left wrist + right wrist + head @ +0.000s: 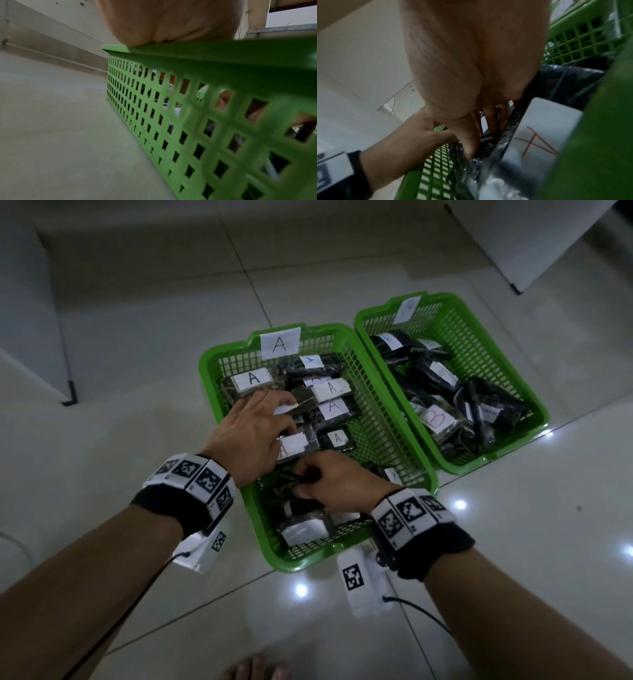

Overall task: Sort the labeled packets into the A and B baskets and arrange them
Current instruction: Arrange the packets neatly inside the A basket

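Two green mesh baskets stand side by side on the floor. Basket A (209,371) holds several dark packets with white A labels (331,387). Basket B (534,402) holds dark packets labeled B (434,416). My left hand (270,419) lies with fingers stretched over the packets in the middle of basket A. Its heel (171,27) rests on the basket's rim (205,51). My right hand (308,477) is curled round a dark packet (287,479) in the near half of basket A. A packet with a red A (537,136) lies beside that hand's fingers (489,121).
The baskets sit on glossy pale floor tiles (513,542). White furniture (30,330) stands at the left and another white unit (534,237) at the far right. Cables trail from both wrist cameras. Toes (253,669) show at the bottom edge.
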Demonstrator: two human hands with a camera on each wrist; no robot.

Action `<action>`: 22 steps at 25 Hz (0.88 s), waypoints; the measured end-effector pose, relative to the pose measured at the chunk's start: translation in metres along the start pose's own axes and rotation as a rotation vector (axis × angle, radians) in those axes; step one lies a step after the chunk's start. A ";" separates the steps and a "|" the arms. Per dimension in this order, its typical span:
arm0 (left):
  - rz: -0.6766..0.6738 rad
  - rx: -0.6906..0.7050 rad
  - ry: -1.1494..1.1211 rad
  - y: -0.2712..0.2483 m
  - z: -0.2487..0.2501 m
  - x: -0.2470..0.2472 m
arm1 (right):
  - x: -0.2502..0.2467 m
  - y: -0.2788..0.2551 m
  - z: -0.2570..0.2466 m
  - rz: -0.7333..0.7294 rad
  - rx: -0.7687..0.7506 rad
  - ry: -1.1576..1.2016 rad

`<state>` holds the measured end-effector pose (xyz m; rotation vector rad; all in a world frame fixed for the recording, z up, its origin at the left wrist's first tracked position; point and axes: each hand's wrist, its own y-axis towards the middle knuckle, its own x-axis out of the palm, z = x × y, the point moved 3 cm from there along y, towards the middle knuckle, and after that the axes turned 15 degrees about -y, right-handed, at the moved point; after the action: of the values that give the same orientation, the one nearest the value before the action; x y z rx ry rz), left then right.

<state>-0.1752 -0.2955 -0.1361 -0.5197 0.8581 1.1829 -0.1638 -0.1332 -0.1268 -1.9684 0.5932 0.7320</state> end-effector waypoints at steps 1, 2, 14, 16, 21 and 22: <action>0.015 -0.001 0.010 0.000 0.000 0.001 | -0.002 0.000 0.005 0.029 -0.006 0.078; 0.028 0.000 0.024 0.001 0.000 0.001 | -0.005 0.000 0.009 0.070 -0.007 0.142; 0.045 0.032 -0.430 -0.001 -0.006 -0.008 | -0.020 -0.020 0.030 0.485 0.085 0.823; 0.038 -0.080 -0.604 -0.002 -0.004 -0.017 | -0.026 -0.021 0.031 0.554 0.093 0.800; -0.002 -0.085 -0.792 0.002 0.008 -0.023 | -0.033 -0.022 0.021 0.578 0.016 0.825; -0.001 -0.092 -0.803 0.003 0.008 -0.022 | -0.034 -0.021 0.017 0.546 -0.006 0.808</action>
<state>-0.1781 -0.3011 -0.1135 -0.0843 0.1137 1.2877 -0.1784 -0.1049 -0.0976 -2.0880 1.6508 0.2035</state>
